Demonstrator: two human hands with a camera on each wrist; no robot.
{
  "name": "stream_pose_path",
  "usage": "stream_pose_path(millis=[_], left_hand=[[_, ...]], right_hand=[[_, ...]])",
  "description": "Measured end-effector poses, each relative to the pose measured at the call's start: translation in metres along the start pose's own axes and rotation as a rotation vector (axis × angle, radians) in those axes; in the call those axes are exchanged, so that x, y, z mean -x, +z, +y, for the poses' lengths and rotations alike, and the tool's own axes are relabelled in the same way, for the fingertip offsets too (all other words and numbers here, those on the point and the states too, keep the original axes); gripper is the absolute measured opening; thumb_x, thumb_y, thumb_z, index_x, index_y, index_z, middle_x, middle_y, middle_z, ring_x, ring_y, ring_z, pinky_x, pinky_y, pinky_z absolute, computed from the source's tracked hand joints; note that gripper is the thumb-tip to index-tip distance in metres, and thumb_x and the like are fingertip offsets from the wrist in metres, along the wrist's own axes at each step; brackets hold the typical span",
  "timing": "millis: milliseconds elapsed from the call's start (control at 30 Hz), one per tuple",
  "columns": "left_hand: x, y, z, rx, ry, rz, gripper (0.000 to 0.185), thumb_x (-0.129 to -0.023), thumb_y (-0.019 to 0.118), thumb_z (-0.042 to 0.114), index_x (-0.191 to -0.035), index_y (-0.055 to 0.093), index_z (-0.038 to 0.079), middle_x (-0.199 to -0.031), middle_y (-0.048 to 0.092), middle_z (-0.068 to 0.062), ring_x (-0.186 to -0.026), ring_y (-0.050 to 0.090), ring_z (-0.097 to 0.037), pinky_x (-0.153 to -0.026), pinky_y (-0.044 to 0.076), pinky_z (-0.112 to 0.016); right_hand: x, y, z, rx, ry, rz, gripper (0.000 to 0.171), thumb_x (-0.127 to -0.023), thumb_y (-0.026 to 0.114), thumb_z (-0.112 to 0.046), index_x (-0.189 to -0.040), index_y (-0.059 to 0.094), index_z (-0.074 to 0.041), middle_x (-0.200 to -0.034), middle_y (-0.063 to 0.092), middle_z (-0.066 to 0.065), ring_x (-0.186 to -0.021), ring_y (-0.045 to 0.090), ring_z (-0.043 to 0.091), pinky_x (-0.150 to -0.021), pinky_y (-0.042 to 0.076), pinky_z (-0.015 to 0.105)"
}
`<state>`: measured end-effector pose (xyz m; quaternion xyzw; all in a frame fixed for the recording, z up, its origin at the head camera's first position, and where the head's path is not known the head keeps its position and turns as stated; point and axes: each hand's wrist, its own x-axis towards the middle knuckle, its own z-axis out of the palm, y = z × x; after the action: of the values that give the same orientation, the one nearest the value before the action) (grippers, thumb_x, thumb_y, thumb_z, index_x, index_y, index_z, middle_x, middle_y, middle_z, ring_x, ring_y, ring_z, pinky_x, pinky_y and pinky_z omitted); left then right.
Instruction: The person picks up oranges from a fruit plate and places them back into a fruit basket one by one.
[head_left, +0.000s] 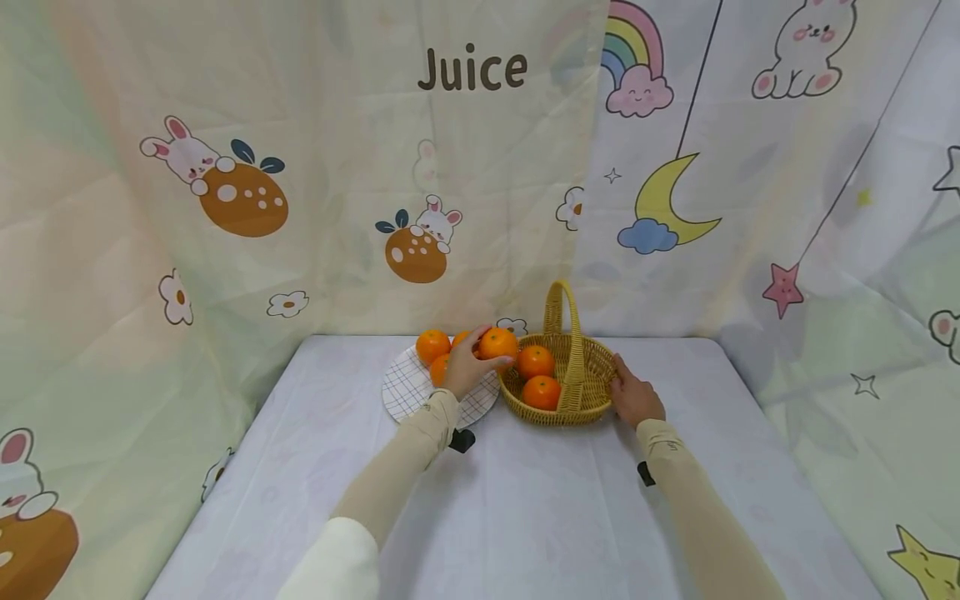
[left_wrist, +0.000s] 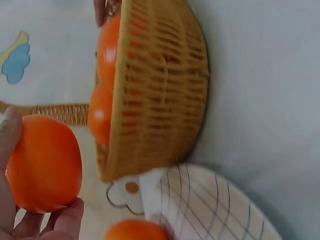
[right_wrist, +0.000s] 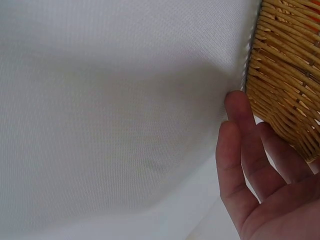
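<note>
My left hand (head_left: 467,367) holds an orange (head_left: 498,345) between thumb and fingers, just above the left rim of a wicker basket (head_left: 597,404). In the left wrist view the held orange (left_wrist: 45,164) is apart from the basket wall (left_wrist: 160,95). Two oranges (head_left: 536,362) lie inside the basket, in its left half. At the basket's right end, my right hand (head_left: 636,398) holds the rim. The right wrist view shows fingers (right_wrist: 252,145) along the outer wicker wall (right_wrist: 287,70); the thumb is out of that view. Several oranges (head_left: 432,347) sit left of my left hand.
Those oranges rest on a round checked mat or plate (head_left: 402,390), left of the basket. The basket's tall handle (head_left: 573,317) arches over its middle. A white cloth covers the table (head_left: 540,508), with printed curtains (head_left: 495,167) behind and at both sides.
</note>
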<state>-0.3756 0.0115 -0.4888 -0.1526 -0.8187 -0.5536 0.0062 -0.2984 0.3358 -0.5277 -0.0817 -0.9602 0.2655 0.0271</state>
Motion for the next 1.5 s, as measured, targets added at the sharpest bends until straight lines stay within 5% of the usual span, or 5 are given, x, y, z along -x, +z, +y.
stream_pose_path(millis=[333,833,1100,1300,1500], left_hand=[[0.001,0.036,0.024,-0.007,0.060,-0.080,0.077,-0.077,0.082,0.043,-0.144,0.047,0.028,-0.144,0.049,0.000,-0.126,0.049,-0.020,-0.104,0.043,-0.039],[-0.005,0.084,0.024,-0.013,0.117,-0.123,0.080,-0.076,0.083,0.041,-0.143,0.050,0.015,-0.138,0.053,0.002,-0.116,0.055,-0.017,-0.094,0.050,-0.035],[-0.006,0.104,0.031,-0.096,0.136,-0.129,0.063,-0.084,0.078,0.020,-0.141,0.052,0.019,-0.138,0.054,-0.001,-0.113,0.057,-0.020,-0.089,0.052,-0.038],[-0.008,0.115,0.035,-0.144,0.128,-0.123,0.066,-0.079,0.083,0.027,-0.138,0.055,0.023,-0.133,0.058,0.000,-0.109,0.058,-0.017,-0.084,0.053,-0.032],[-0.008,0.119,0.035,-0.129,0.156,-0.156,0.070,-0.078,0.084,0.029,-0.140,0.054,0.015,-0.130,0.060,-0.003,-0.108,0.058,-0.017,-0.085,0.053,-0.029]], right_hand=[[-0.004,0.003,0.005,0.007,0.002,0.004,0.056,-0.104,0.027,-0.027,-0.157,0.015,-0.015,-0.063,0.053,0.011,-0.047,0.040,0.020,-0.048,0.037,0.033],[-0.002,0.000,0.001,-0.001,0.027,-0.002,0.056,-0.104,0.026,-0.027,-0.157,0.013,-0.015,-0.065,0.055,0.010,-0.050,0.045,0.021,-0.052,0.041,0.035],[-0.001,0.000,0.000,-0.002,0.038,-0.019,0.056,-0.104,0.026,-0.027,-0.158,0.012,-0.017,-0.066,0.057,0.009,-0.051,0.047,0.021,-0.054,0.042,0.036],[0.000,0.001,0.000,-0.007,0.038,-0.007,0.056,-0.104,0.027,-0.029,-0.157,0.015,-0.018,-0.065,0.055,0.011,-0.049,0.044,0.021,-0.049,0.041,0.034],[0.000,0.002,0.000,0.011,0.036,0.008,0.055,-0.105,0.027,-0.029,-0.157,0.017,-0.017,-0.068,0.057,0.012,-0.049,0.044,0.022,-0.050,0.041,0.035]])
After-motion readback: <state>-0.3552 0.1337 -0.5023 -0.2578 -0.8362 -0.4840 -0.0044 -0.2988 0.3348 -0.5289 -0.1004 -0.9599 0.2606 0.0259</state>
